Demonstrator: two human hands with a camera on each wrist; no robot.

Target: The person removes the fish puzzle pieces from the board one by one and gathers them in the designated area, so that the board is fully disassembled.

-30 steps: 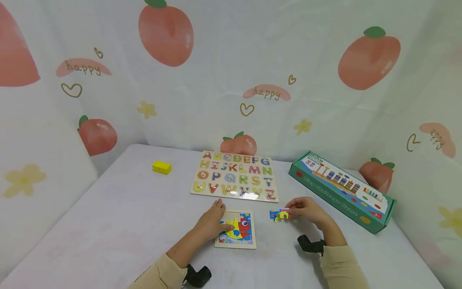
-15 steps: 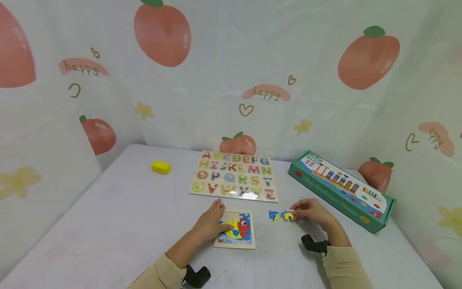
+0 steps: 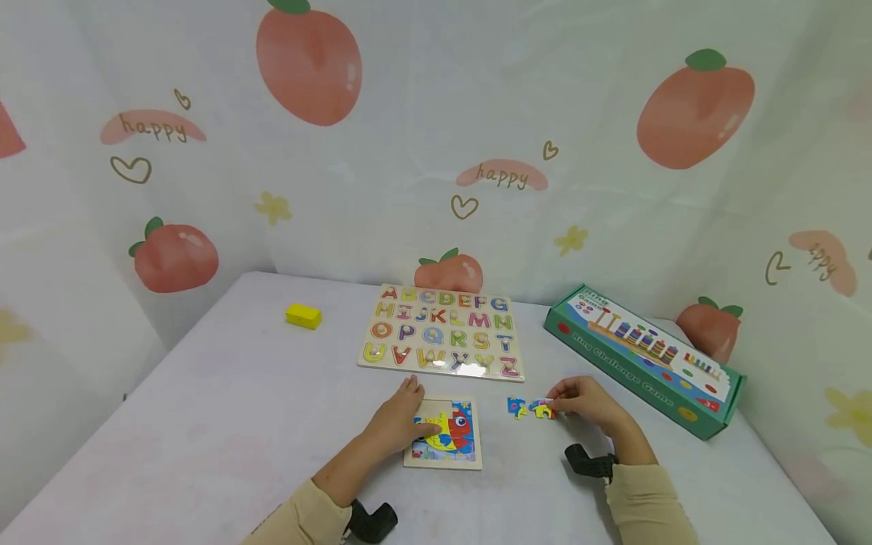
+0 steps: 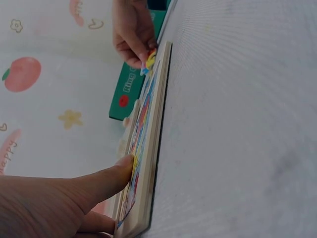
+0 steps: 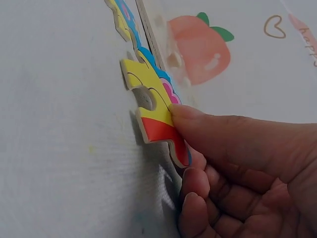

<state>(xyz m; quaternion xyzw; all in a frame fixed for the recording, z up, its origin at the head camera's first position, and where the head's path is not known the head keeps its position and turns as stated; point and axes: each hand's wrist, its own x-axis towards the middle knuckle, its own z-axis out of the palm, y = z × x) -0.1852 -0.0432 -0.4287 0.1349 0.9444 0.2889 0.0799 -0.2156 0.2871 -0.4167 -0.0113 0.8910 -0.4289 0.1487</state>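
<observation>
Apparently two loose pieces [image 3: 514,406], one in right hand [image 3: 587,399]

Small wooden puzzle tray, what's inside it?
Inside the tray, puzzle pieces show a red head, yellow body and blue background, with bare wood above the body. The left hand covers part of the left side, hiding what lies beneath.

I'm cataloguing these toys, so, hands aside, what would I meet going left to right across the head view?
Yellow block, small framed puzzle, loose blue-and-yellow puzzle piece, yellow-and-red puzzle piece pinched by the right hand, green Ring Challenge Game box. The alphabet board spans too much to place.
</observation>
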